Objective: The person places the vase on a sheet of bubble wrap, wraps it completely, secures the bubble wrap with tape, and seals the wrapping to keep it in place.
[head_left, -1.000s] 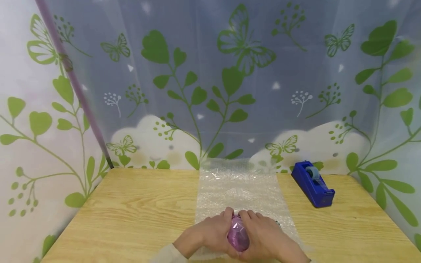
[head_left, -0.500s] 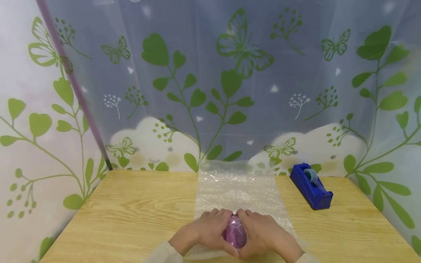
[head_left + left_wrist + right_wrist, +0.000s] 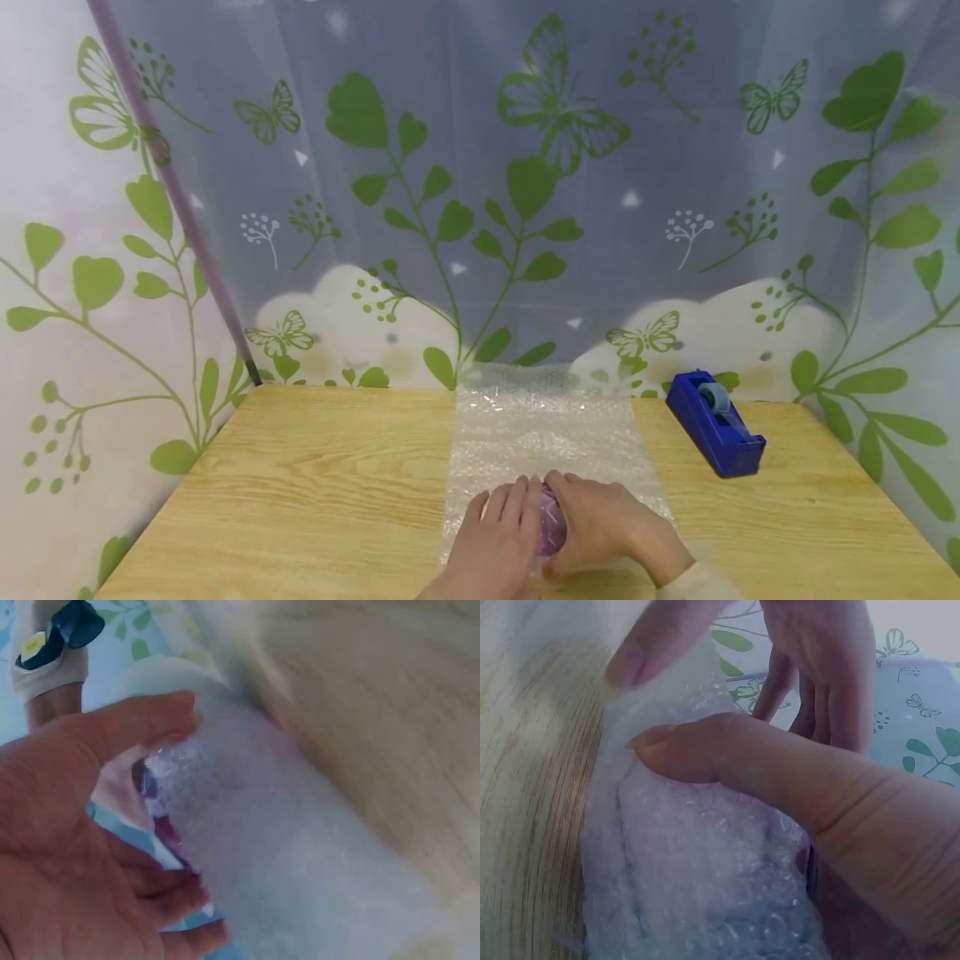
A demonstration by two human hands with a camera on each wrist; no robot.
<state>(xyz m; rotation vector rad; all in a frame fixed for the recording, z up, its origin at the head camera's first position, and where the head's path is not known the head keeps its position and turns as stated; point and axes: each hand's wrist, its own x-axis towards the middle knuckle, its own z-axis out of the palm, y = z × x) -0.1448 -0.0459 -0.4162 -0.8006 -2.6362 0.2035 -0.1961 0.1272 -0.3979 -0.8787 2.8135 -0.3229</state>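
A purple, faceted, glass-like object (image 3: pixel 552 523) lies between my two hands at the near end of a sheet of bubble wrap (image 3: pixel 551 437). In both wrist views a layer of bubble wrap (image 3: pixel 697 847) covers its near side, with purple showing at the edge. My right hand (image 3: pixel 607 523) holds it from the right, thumb pressed on the wrap and fingers behind. On the left, my left hand (image 3: pixel 498 533) lies with fingers fairly straight, hiding part of the object. Its thumb reaches over the wrap (image 3: pixel 277 817) in the left wrist view.
A blue tape dispenser (image 3: pixel 716 423) with a roll of clear tape stands at the right rear of the wooden table (image 3: pixel 330 475). Patterned curtain (image 3: pixel 420 167) hangs behind and beside the table. The bubble wrap stretches back to the table's far edge.
My left hand has turned from gripping the object's left side to lying along it with fingers pointing forward. My right hand stays on the object, which is now more covered.
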